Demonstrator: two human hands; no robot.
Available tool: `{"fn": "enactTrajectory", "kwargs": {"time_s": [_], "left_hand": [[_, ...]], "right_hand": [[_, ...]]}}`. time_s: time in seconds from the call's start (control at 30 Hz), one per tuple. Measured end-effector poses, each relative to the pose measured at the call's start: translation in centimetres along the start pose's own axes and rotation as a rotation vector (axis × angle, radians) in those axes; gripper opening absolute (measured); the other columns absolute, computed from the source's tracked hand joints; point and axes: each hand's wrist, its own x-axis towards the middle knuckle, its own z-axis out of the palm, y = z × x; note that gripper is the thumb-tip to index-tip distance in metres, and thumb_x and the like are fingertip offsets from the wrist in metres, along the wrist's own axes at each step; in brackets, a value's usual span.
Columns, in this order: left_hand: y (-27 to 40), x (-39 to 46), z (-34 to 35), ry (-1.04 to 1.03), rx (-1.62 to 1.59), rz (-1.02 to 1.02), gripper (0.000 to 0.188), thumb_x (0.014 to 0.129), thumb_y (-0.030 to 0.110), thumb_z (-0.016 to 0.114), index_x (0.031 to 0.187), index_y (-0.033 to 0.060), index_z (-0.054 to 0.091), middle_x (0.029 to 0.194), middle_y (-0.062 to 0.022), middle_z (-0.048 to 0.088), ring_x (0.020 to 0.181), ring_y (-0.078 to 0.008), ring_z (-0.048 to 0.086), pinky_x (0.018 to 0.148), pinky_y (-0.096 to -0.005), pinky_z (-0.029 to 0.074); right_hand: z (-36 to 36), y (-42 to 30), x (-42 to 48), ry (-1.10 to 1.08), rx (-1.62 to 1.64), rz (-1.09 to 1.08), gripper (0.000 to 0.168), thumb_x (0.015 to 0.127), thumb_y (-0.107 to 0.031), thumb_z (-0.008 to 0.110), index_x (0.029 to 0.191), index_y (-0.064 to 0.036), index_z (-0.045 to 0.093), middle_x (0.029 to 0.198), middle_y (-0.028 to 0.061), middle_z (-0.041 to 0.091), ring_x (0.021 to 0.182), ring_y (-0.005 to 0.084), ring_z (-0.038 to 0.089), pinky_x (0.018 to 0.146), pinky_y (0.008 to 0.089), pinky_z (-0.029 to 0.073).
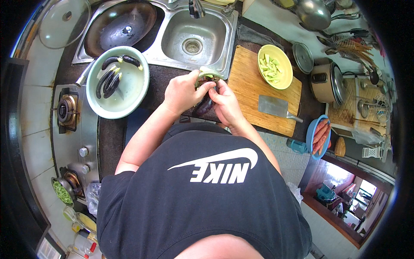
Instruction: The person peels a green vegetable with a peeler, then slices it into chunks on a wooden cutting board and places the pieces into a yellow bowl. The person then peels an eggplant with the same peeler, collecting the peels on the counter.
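Observation:
My left hand [184, 92] and my right hand [227, 102] meet in front of the sink's near edge, thumbs together on a dark purple eggplant [203, 106]. Its lower end hangs below the fingers; the upper part is mostly hidden by them. Just behind the fingertips shows the rim of a small pale green container [210, 73], its contents hard to make out. To the left, several dark eggplants [111, 84] with pale stem ends lie in water in a large pale green basin [146, 82].
A wooden cutting board [241, 94] at right bears a cleaver [273, 105] and a yellow bowl [287, 79] of cut green vegetable pieces. Behind are the steel sink [194, 30] and a wok [119, 24]. A gas stove [76, 129] stands left; a rice cooker [323, 82] and blue basin [309, 136] right.

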Motion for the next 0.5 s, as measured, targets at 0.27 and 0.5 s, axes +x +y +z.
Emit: {"fn": "enactTrajectory", "kwargs": {"time_s": [0.27, 0.5], "left_hand": [[1.2, 0.2, 0.8, 0.163, -0.435, -0.090, 0.024, 0.075, 0.010, 0.073, 0.096, 0.0010, 0.064, 0.077, -0.0040, 0.066, 0.069, -0.0069, 0.058, 0.065, -0.0233, 0.048], [1.6, -0.3, 1.3, 0.177, -0.457, -0.129, 0.019, 0.076, 0.009, 0.070, 0.091, 0.0003, 0.064, 0.076, -0.0103, 0.066, 0.068, -0.0172, 0.064, 0.064, -0.0287, 0.050]], "right_hand": [[-0.5, 0.6, 0.3, 0.065, -0.123, -0.048, 0.035, 0.091, -0.003, 0.051, 0.125, 0.000, 0.045, 0.116, 0.0060, 0.055, 0.106, 0.0121, 0.051, 0.094, 0.0271, 0.039], [-0.8, 0.5, 0.4, 0.164, -0.188, -0.089, 0.035, 0.091, -0.002, 0.052, 0.125, 0.001, 0.045, 0.114, 0.0063, 0.056, 0.104, 0.0123, 0.053, 0.092, 0.0266, 0.041]]}}
